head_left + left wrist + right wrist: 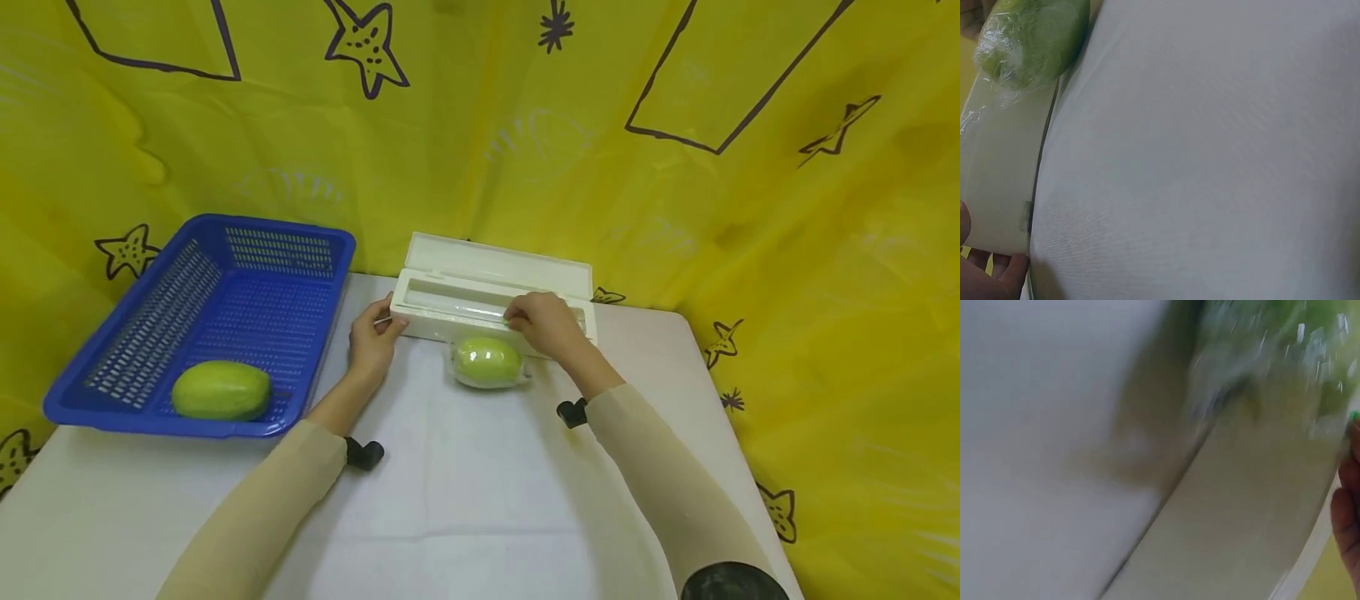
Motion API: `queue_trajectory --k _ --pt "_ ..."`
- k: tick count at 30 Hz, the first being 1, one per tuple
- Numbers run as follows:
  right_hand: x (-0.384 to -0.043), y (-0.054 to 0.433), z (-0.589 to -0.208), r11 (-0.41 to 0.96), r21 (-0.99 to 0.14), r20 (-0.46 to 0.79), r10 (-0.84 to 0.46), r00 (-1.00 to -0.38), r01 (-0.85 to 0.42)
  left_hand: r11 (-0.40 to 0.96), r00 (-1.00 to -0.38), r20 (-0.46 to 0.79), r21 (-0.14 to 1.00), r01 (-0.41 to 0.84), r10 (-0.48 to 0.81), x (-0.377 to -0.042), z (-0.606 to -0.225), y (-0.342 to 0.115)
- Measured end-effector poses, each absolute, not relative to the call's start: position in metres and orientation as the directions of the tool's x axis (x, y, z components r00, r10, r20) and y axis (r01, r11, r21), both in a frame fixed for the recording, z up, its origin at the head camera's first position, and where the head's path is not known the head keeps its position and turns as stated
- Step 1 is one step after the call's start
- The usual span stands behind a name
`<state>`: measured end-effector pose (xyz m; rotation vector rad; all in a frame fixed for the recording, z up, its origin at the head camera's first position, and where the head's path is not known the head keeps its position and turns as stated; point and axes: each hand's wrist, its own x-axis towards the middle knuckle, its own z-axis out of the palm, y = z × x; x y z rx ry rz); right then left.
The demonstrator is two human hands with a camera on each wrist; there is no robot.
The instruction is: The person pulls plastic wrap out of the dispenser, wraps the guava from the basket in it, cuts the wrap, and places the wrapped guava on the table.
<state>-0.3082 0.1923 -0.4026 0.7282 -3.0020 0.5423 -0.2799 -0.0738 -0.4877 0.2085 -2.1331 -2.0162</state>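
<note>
A long white cling film dispenser (427, 324) with its lid raised lies at the back of the table, a clear roll (457, 305) inside. My left hand (371, 343) grips its left end, thumb on the front and fingers behind. At the front edge, right of the middle, my right hand (546, 323) pinches a small green slide cutter (1354, 416), mostly covered by the fingers. Against the dispenser's front sits an oval green fruit (489, 362) wrapped in clear film. Wrinkled film (1007, 94) around the fruit overlaps the dispenser's front in the left wrist view.
A blue plastic basket (330, 333) stands at the left with another oval green fruit (221, 390) in its near end. White cloth covers the table (480, 483). A yellow patterned curtain (465, 125) hangs close behind the dispenser and along the right side.
</note>
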Motion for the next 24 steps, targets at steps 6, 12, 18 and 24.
queue_trajectory --k 6,12,18,24 --pt "-0.317 0.113 -0.395 0.805 -0.263 0.027 -0.545 -0.838 -0.532 0.043 -0.973 0.035 0.999 0.026 -0.229 -0.276 -0.487 -0.075" --pt "-0.324 0.067 -0.397 0.795 -0.255 0.037 -0.561 -0.827 -0.551 0.043 -0.971 0.07 0.997 0.062 -0.231 -0.274 -0.488 -0.07" --pt "-0.325 0.039 -0.397 0.792 -0.182 0.049 -0.584 -0.81 -0.582 0.033 -0.974 0.081 0.997 0.075 -0.213 -0.273 -0.488 -0.069" --pt "-0.313 0.077 -0.398 0.725 -0.358 0.139 -0.581 -0.802 -0.588 -0.029 -0.969 -0.058 0.998 -0.053 -0.241 -0.265 -0.487 -0.07"
